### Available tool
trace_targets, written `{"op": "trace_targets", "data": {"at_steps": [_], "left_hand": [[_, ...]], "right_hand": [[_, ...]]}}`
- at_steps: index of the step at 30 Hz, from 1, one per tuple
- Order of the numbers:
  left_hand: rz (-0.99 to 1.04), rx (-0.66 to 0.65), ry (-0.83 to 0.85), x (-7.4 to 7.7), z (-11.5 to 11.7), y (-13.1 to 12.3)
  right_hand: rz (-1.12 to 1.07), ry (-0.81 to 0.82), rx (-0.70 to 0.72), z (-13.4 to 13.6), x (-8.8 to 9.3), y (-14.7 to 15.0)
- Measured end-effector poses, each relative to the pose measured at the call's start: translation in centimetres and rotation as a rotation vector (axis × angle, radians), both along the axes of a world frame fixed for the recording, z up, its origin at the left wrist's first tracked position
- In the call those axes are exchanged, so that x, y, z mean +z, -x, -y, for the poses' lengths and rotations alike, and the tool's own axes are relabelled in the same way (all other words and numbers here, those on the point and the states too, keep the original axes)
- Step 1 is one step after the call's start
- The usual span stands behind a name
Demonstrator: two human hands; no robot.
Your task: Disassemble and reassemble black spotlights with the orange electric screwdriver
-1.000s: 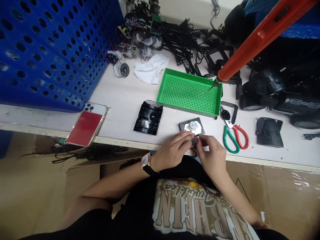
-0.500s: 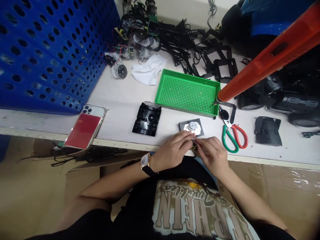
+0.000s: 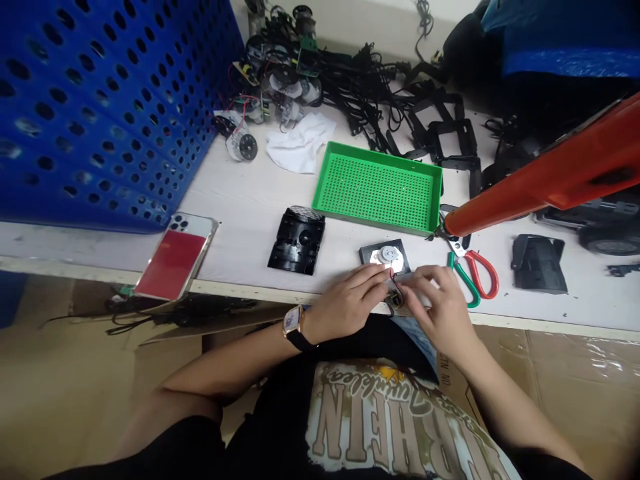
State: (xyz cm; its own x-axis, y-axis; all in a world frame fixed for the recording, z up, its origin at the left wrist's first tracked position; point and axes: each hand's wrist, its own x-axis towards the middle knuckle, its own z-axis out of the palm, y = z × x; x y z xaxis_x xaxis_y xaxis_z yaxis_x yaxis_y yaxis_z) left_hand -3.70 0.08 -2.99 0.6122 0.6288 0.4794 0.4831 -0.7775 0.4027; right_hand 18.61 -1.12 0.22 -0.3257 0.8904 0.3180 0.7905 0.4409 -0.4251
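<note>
My left hand (image 3: 347,300) and my right hand (image 3: 440,303) meet at the table's front edge. Between them is a small dark part (image 3: 395,298) with thin red and black wires. My left fingertips pinch at the wires, just below a black plate (image 3: 373,255) that carries a round motor (image 3: 387,254) on a white label. My right fingers rest shut on a pale strip (image 3: 413,279), perhaps tape. An orange-handled soldering iron (image 3: 545,177) reaches in from the right, its tip near the scissors (image 3: 473,280).
A green perforated tray (image 3: 377,190) and a black plastic housing (image 3: 297,240) stand left of the hands. A phone (image 3: 175,257) lies near the edge. A blue perforated crate (image 3: 100,113) fills the left. Black cables and brackets (image 3: 360,87) crowd the back. Cardboard lies below the table.
The orange iron has swung lower, its tip dropping towards the scissors. My right hand has shifted slightly right, and the view has tilted a little.
</note>
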Motion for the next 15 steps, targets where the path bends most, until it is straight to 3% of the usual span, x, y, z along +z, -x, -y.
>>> {"op": "trace_targets", "data": {"at_steps": [5, 10, 12, 15], "left_hand": [[-0.038, 0.007, -0.010, -0.3, 0.4, -0.6], [-0.027, 0.062, -0.008, -0.2, 0.8, -1.4], [-0.028, 0.081, -0.005, -0.2, 1.0, -1.8], [-0.019, 0.101, -0.022, -0.3, 1.3, -2.2]], "right_hand": [[-0.136, -0.013, 0.004, -3.3, -0.5, -0.5], [-0.093, -0.053, 0.018, -4.0, -1.9, 0.8], [-0.075, -0.033, 0.066, -4.1, -1.5, 0.4], [-0.163, -0.060, 0.054, -5.7, 0.9, -1.1]]}}
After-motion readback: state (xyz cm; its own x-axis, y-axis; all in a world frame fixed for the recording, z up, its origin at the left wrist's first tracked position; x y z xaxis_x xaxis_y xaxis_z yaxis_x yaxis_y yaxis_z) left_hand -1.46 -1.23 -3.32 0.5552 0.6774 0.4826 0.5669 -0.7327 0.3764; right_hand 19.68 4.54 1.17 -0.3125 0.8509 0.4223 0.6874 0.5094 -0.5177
